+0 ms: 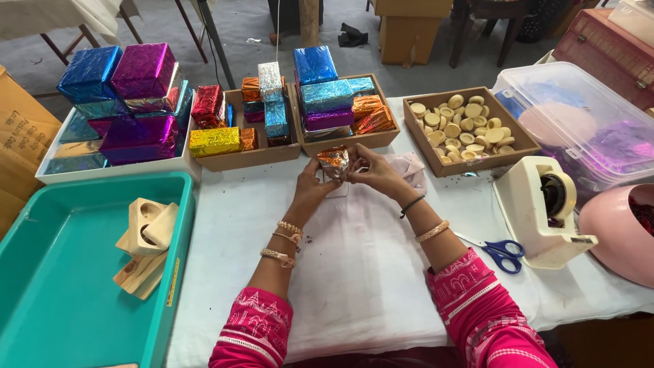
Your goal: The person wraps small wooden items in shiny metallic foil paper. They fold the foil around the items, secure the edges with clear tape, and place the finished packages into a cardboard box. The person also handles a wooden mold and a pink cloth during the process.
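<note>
From the head camera, the left hand (310, 185) and right hand (375, 172) pinch closed around a small box half-wrapped in crinkled orange-silver foil (334, 162), held just above the white tablecloth (354, 272). Folding it neatly probably calls for pressing each foil flap flat against the box before creasing the corners. Three shallow brown wooden trays (470, 163) stand behind; one blue-handled pair of scissors (503, 253) and one cream tape dispenser (541, 211) lie at right.
</note>
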